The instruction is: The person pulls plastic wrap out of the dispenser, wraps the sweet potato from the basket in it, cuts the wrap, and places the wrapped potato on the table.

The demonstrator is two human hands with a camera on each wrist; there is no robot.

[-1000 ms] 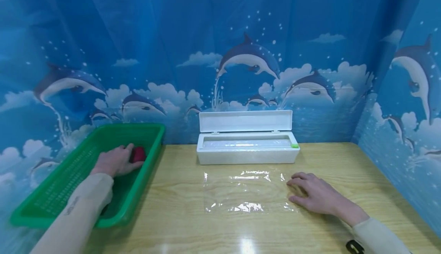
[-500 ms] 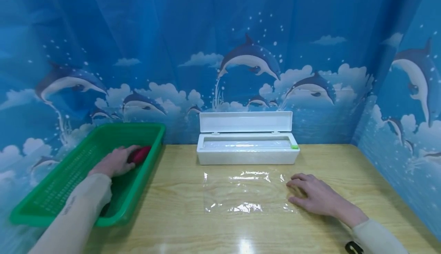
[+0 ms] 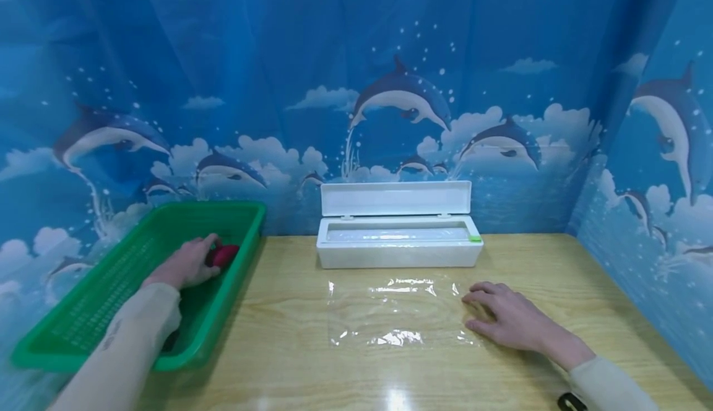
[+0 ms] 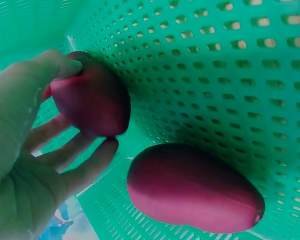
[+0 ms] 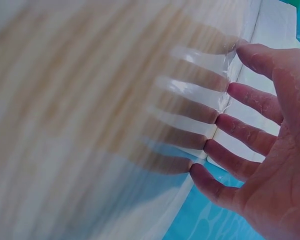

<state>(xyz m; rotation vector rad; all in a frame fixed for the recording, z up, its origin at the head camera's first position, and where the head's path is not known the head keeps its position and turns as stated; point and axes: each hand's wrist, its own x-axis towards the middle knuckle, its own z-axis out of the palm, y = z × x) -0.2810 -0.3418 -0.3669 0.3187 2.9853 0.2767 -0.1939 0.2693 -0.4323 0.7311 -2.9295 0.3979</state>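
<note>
Inside the green basket point(image 3: 259, 213) at the left, my left hand point(image 3: 186, 263) grips a dark red, mango-shaped fruit point(image 3: 225, 255). The left wrist view shows the thumb over this fruit point(image 4: 97, 97) and the fingers beneath it, close to the perforated wall. Below it lies another smooth dark red fruit point(image 4: 195, 190) of similar shape on the basket's bottom. At the right, my right hand point(image 3: 515, 321) has its fingers spread and gently bent, fingertips down at the right edge of a flat sheet of clear film point(image 3: 390, 312). It holds nothing.
A white box point(image 3: 401, 256) with its lid point(image 3: 396, 199) raised stands behind the film, a roll of clear film point(image 3: 398, 235) inside and a green tab point(image 3: 475, 238) at its right end. A dolphin-print curtain point(image 3: 301, 39) hangs behind the wooden table point(image 3: 312, 374).
In the basket, the fruit shifted and turned slightly in my left hand, toward the right wall and then a little back. My right hand and the film stay in place.
</note>
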